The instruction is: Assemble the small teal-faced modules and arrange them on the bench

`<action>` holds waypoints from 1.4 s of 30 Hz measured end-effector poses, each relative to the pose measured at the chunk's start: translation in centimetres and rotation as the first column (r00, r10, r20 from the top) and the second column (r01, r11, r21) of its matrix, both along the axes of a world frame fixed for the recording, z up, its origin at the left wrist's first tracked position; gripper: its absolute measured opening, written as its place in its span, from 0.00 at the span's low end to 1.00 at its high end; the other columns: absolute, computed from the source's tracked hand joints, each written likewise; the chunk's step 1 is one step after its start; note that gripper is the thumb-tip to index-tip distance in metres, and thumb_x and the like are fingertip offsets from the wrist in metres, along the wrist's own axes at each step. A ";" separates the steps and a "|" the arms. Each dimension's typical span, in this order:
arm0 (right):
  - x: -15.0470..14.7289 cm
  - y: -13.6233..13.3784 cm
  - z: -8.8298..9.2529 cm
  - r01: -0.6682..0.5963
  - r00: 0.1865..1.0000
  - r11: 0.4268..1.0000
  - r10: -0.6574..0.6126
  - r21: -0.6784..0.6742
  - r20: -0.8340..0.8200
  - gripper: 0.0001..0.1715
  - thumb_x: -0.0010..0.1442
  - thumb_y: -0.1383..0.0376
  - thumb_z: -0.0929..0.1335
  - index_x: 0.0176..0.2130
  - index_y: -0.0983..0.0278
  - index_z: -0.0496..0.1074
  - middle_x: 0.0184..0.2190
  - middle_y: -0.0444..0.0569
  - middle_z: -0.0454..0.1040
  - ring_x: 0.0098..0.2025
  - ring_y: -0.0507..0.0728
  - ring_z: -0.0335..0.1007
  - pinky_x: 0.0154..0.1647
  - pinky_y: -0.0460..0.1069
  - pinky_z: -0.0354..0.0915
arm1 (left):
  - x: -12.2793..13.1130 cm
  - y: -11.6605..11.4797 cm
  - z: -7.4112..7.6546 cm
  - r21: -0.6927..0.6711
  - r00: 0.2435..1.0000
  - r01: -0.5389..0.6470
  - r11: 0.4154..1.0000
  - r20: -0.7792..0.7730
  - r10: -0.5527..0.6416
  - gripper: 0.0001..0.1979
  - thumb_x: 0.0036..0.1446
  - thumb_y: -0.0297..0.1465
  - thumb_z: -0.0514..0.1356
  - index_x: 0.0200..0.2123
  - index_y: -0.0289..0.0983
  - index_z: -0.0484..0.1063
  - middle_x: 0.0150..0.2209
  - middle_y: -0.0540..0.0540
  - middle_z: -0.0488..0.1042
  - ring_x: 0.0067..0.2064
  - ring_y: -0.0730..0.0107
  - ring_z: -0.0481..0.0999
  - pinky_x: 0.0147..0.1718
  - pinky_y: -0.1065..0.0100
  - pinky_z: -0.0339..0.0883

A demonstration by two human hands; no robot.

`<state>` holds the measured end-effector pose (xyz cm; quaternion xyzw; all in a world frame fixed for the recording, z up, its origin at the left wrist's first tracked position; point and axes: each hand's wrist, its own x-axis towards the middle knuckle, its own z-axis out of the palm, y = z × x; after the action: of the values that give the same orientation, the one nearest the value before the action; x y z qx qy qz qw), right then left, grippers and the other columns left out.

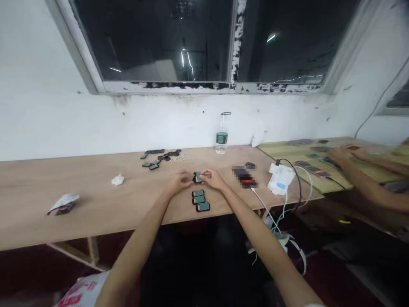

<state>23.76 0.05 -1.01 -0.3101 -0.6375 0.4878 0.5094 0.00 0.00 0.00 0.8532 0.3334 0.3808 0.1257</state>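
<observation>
Black gadget [197,177] pinched between left hand [181,182] and right hand [213,179], grips pressed tight; risk of a fumble from loose fingering onto the gadgets [200,201] just below.

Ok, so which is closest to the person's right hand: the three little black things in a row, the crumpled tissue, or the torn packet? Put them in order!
Nearest to the right hand first, in the head view:
1. Row of three small black items: just in front of the hand.
2. Crumpled white tissue: farther left on the table.
3. Torn white packet: farthest left.
</observation>
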 end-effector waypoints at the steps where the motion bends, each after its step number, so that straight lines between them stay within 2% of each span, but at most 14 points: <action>1: 0.0 0.1 0.0 0.010 1.000 1.000 -0.010 -0.007 0.006 0.22 0.49 0.52 0.77 0.35 0.65 0.73 0.34 0.49 0.79 0.34 0.56 0.77 0.33 0.49 0.75 | 0.2 0.1 -0.1 -0.007 1.000 0.003 1.000 -0.011 -0.003 0.14 0.61 0.36 0.64 0.48 0.37 0.80 0.43 0.43 0.76 0.36 0.69 0.74 0.34 0.70 0.70; 5: 0.0 0.2 -0.2 0.025 0.999 1.000 -0.025 -0.012 0.023 0.23 0.49 0.51 0.77 0.36 0.65 0.75 0.36 0.51 0.80 0.30 0.54 0.78 0.33 0.49 0.75 | 0.8 0.2 -0.2 0.000 0.999 0.035 0.999 -0.028 -0.035 0.13 0.62 0.36 0.63 0.47 0.38 0.80 0.42 0.44 0.77 0.33 0.71 0.73 0.32 0.70 0.69; 11: -0.2 0.4 -0.4 -0.039 0.999 0.999 0.040 -0.014 0.027 0.22 0.50 0.51 0.77 0.37 0.65 0.76 0.35 0.51 0.81 0.29 0.55 0.79 0.35 0.50 0.76 | 0.8 0.6 -0.7 0.056 0.998 0.068 0.996 -0.019 -0.067 0.15 0.62 0.38 0.64 0.49 0.39 0.80 0.41 0.43 0.79 0.33 0.70 0.75 0.33 0.69 0.71; 18: -0.1 0.2 -0.1 -0.039 0.999 0.998 0.037 -0.057 -0.028 0.25 0.46 0.51 0.79 0.36 0.66 0.77 0.35 0.52 0.82 0.31 0.56 0.79 0.35 0.51 0.77 | 1.4 0.6 -1.0 0.174 0.987 0.012 0.985 -0.162 0.017 0.15 0.63 0.35 0.61 0.51 0.41 0.79 0.39 0.44 0.78 0.35 0.68 0.76 0.39 0.67 0.72; 24: 0.1 0.2 0.3 0.005 1.000 0.996 -0.008 -0.087 -0.030 0.27 0.46 0.49 0.79 0.36 0.67 0.77 0.33 0.52 0.82 0.27 0.55 0.78 0.32 0.49 0.75 | 1.6 0.2 -0.4 0.183 0.992 0.047 0.982 -0.124 -0.024 0.13 0.66 0.35 0.57 0.47 0.39 0.80 0.43 0.42 0.79 0.33 0.70 0.76 0.36 0.68 0.73; 28: 0.1 0.2 0.4 0.008 0.999 0.995 -0.012 -0.102 -0.035 0.26 0.45 0.49 0.79 0.35 0.67 0.77 0.33 0.52 0.82 0.27 0.55 0.78 0.32 0.50 0.75 | 1.5 0.1 -0.1 0.168 0.992 0.083 0.982 -0.107 -0.066 0.13 0.67 0.36 0.57 0.47 0.39 0.80 0.43 0.42 0.80 0.37 0.66 0.79 0.39 0.66 0.74; 36: 0.1 0.0 0.5 -0.021 0.999 0.994 0.016 -0.111 -0.047 0.25 0.46 0.50 0.79 0.35 0.66 0.77 0.32 0.52 0.81 0.28 0.56 0.78 0.33 0.50 0.75 | 1.3 0.4 -0.7 0.117 0.993 0.044 0.992 -0.115 -0.030 0.15 0.67 0.41 0.59 0.49 0.43 0.79 0.47 0.43 0.79 0.48 0.60 0.79 0.50 0.61 0.74; 40: 0.0 -0.1 0.5 -0.022 0.999 0.995 0.019 -0.100 -0.031 0.25 0.46 0.49 0.78 0.35 0.66 0.77 0.33 0.52 0.81 0.28 0.55 0.78 0.32 0.50 0.74 | 1.4 0.0 -0.2 0.055 0.990 0.088 0.995 -0.111 -0.081 0.18 0.69 0.44 0.55 0.49 0.43 0.79 0.50 0.43 0.79 0.51 0.59 0.79 0.55 0.58 0.72; 42: 0.2 -0.2 0.5 -0.012 1.000 0.997 0.014 -0.076 0.026 0.25 0.48 0.49 0.78 0.36 0.66 0.77 0.34 0.52 0.81 0.27 0.55 0.77 0.30 0.49 0.73 | 1.4 -0.3 0.3 0.007 0.997 0.058 0.998 -0.057 -0.058 0.19 0.68 0.46 0.55 0.46 0.42 0.80 0.49 0.44 0.80 0.51 0.58 0.79 0.54 0.58 0.72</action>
<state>23.93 -0.11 -0.53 -0.3317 -0.6270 0.5109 0.4855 1.40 -0.28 0.26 0.8735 0.3103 0.3542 0.1235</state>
